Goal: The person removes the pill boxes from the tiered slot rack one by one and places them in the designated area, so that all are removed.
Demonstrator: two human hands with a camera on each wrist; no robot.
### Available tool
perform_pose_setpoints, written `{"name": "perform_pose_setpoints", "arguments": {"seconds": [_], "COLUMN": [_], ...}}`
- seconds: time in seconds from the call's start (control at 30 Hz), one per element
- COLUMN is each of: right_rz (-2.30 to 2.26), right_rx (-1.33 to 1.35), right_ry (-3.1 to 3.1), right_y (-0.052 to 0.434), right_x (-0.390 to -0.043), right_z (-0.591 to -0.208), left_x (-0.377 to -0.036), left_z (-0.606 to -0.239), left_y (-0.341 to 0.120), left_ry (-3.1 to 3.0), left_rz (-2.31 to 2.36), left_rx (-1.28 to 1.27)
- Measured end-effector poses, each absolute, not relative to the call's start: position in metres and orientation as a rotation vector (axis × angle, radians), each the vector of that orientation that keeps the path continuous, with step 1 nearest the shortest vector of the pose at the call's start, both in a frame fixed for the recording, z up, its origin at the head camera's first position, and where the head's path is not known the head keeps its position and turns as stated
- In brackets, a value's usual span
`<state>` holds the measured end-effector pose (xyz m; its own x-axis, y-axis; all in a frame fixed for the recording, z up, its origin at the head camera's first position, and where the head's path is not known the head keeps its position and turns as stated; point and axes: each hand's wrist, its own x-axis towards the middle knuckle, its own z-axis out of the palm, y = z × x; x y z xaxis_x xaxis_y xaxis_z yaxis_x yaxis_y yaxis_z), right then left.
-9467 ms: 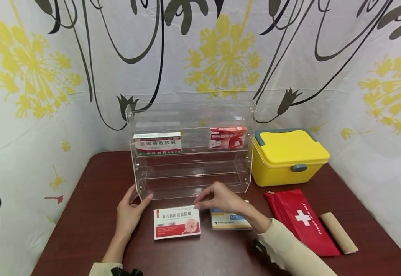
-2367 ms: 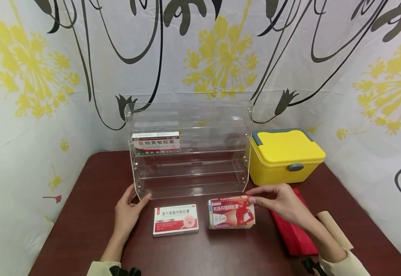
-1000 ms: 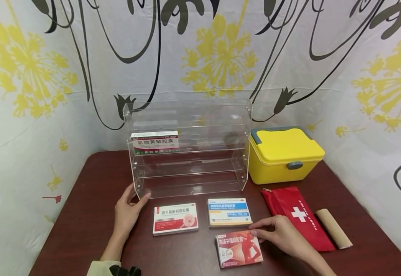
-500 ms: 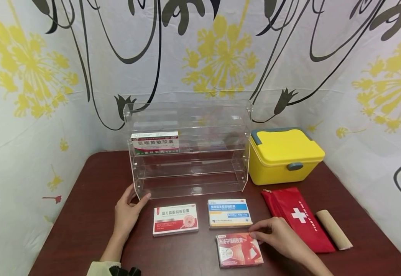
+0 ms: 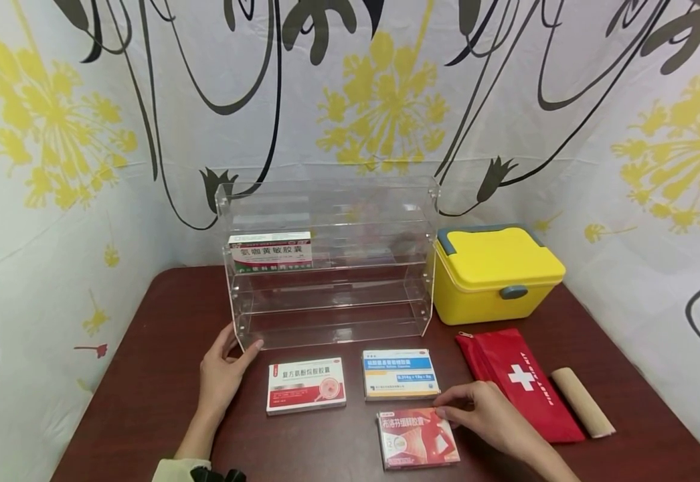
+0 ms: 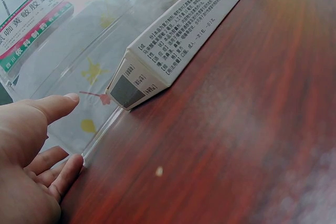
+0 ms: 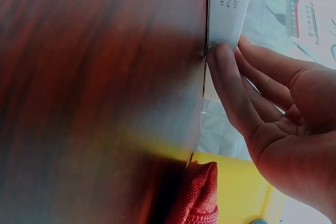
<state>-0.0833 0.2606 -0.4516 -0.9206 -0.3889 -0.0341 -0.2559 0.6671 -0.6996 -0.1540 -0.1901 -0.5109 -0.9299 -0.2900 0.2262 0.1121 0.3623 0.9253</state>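
Note:
My left hand [image 5: 223, 375] stays at the lower left corner of a clear acrylic rack [image 5: 334, 333], thumb in front of the side panel and fingers outside it; the left wrist view shows curled fingertips at the panel's corner. With thumb and fingers at its upper right corner, my right hand [image 5: 490, 413] pinches a red medicine box [image 5: 416, 438] lying flat near the table's front. In the right wrist view the thumb touches the box's white end [image 7: 226, 17]. Behind it lies a blue-and-white medicine box [image 5: 401, 375], and to the left a red-and-white medicine box [image 5: 306, 386].
A white-and-green medicine box [image 5: 272, 252] stands on the rack's left side. Right of the rack is a yellow lidded case [image 5: 494, 294]. A red first aid pouch [image 5: 521, 395] and a beige roll [image 5: 582, 402] lie beside my right forearm. Patterned cloth hangs behind the table.
The red box stood on the rack's right side, was then held over the blue-and-white box, and now lies in front of it. My left hand has stayed put. Little differs from half a second ago.

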Motion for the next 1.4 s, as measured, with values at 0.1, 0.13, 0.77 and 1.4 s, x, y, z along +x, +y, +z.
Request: {"name": "perform_pose_setpoints", "arguments": {"seconds": [0.1,0.13,0.77,1.4], "right_rz": [-1.088,-1.087,-1.117,-1.289], "right_rx": [-0.526,-0.517,-0.777,-1.033], "right_ry": [2.731,2.742,2.875,2.794], "right_y": [0.262,0.263,0.242,0.154], "right_x": [-0.082,-0.081,-0.118,-0.221], "right_z": [-0.450,-0.449,-0.395,-0.304], "left_x": [-0.154,-0.154,-0.153,-0.153], "left_z": [-0.511,-0.511,-0.509,-0.513], "left_y": [-0.190,-0.190,-0.191,-0.191], "left_ry": [-2.284,-2.286,-2.280,-2.300], "left_rz": [-1.594,-1.595,-1.578,-1.571], "left_rx": [0.167,0.171,0.154,0.162]}}
